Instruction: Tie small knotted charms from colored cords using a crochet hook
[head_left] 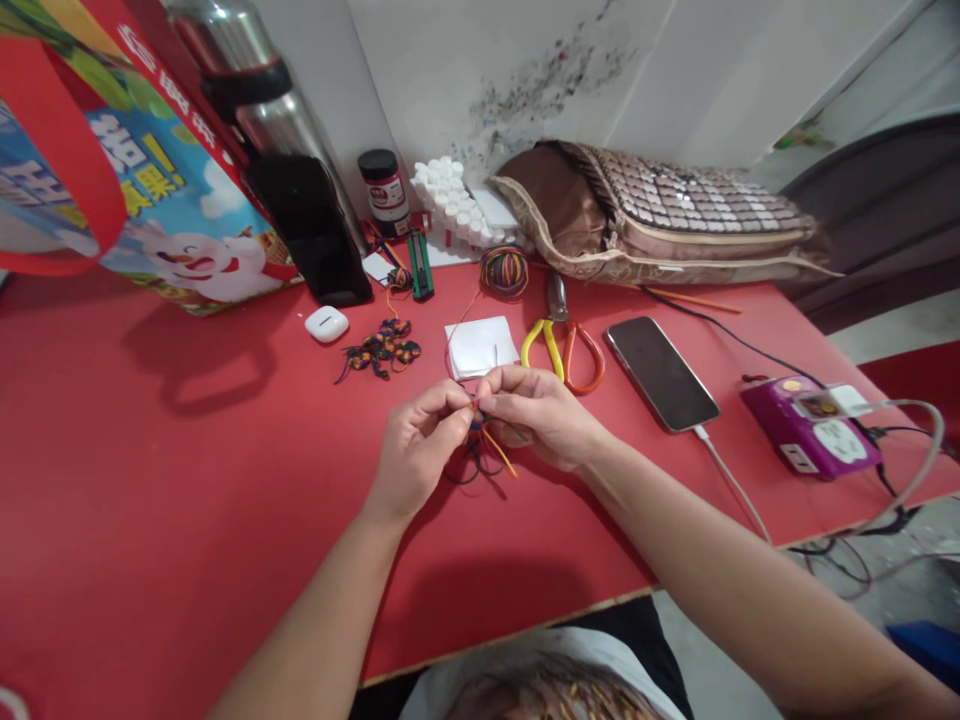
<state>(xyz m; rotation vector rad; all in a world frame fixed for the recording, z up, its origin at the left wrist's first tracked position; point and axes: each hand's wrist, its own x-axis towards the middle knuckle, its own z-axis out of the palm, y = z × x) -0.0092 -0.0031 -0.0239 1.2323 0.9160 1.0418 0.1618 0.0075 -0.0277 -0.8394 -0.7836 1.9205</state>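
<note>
My left hand [421,445] and my right hand [534,412] meet over the red table [187,520], fingertips pinched together on thin multicoloured cords [487,452]. Loose cord ends, orange and dark, hang below the fingers onto the table. A red strand runs up from the hands toward a ball of multicoloured cord [504,270] at the back. A small white card [480,346] lies just beyond my hands. A pile of finished knotted cord pieces [381,350] rests to the left of the card.
Yellow-and-orange handled scissors [562,340] and a charging phone [661,372] lie right of the card; a purple power strip [810,428] sits near the right edge. At the back: white earbud case [327,323], black phone [309,230], steel flask [247,80], colourful bag [135,170], brown purse [652,215].
</note>
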